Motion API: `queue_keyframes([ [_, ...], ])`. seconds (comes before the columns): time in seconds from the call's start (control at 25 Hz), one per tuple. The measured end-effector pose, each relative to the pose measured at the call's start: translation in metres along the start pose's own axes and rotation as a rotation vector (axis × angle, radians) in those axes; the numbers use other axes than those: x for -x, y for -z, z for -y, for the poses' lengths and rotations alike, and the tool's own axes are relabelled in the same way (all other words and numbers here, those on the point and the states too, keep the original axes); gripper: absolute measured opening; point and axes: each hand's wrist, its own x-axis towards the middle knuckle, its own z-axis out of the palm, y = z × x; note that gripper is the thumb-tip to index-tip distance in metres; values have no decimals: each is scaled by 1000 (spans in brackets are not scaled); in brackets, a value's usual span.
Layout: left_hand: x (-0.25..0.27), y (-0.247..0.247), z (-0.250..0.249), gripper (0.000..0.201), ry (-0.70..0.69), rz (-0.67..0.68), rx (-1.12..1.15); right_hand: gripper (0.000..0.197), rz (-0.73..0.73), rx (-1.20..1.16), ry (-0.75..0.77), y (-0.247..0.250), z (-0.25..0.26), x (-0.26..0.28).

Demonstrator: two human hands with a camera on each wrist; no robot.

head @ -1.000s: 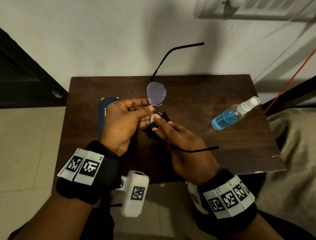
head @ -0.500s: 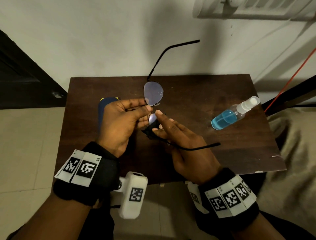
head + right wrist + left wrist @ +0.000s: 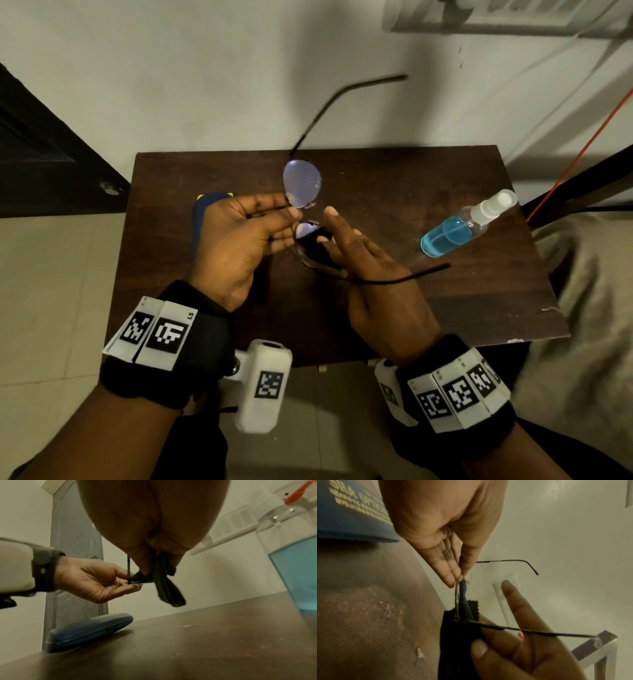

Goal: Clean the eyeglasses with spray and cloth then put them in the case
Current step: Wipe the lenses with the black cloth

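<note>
Thin black-framed eyeglasses [image 3: 302,183] are held above the brown table [image 3: 394,192] with both arms unfolded. My left hand [image 3: 239,240] pinches the frame at its bridge between thumb and fingertips [image 3: 453,577]. My right hand [image 3: 370,270] holds a black cloth [image 3: 313,246] against the near lens, thumb and lower fingers gripping it while the index finger [image 3: 334,219] points straight out. The cloth [image 3: 164,582] hangs folded below the right hand. A closed blue glasses case [image 3: 89,628] lies on the table under the left hand.
A clear spray bottle [image 3: 462,228] with blue liquid lies on its side at the table's right. A white wall runs behind the table, a dark door [image 3: 41,154] stands at the left, and beige fabric [image 3: 589,308] lies at the right.
The right index finger has lifted off the near lens and now points straight out. The glasses have shifted slightly left and tilted, and the cloth has slid along the lens.
</note>
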Motion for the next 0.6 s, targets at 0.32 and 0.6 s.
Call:
queue_keyframes([
  [0.32, 3, -2, 2, 15, 26, -4, 43, 65, 77, -36, 83, 1, 4, -1],
  [0.6, -3, 7, -4, 14, 53, -44, 58, 77, 71, 31, -45, 1, -8, 0],
])
